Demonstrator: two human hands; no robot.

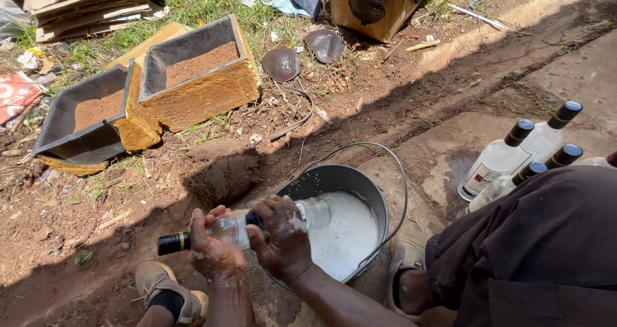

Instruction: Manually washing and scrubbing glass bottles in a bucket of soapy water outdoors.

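**Bottle held sideways over the bucket**

Landmark: grey metal bucket, standing on bare ground, holding white foamy liquid, wire handle lying back over its far rim.

- Clear glass bottle lies horizontal across the bucket's near-left rim. Its black capped neck points away from the bucket; its base end reaches over the foam.
- Left hand, just left of the bucket: grip clenched around the bottle's shoulder, near the neck.
- Right hand, at the bucket's near rim: grip wrapped around the bottle's middle, fingers over the top.
- Both hands look wet.
- Right of the bucket: a cluster of clear bottles with black caps, upright or leaning, partly hidden by a dark-clothed knee.
- Beyond the bucket, to the far left: two rectangular yellow-sided moulds holding brown soil, touching each other.
- Just beyond those: stacked flattened cardboard.
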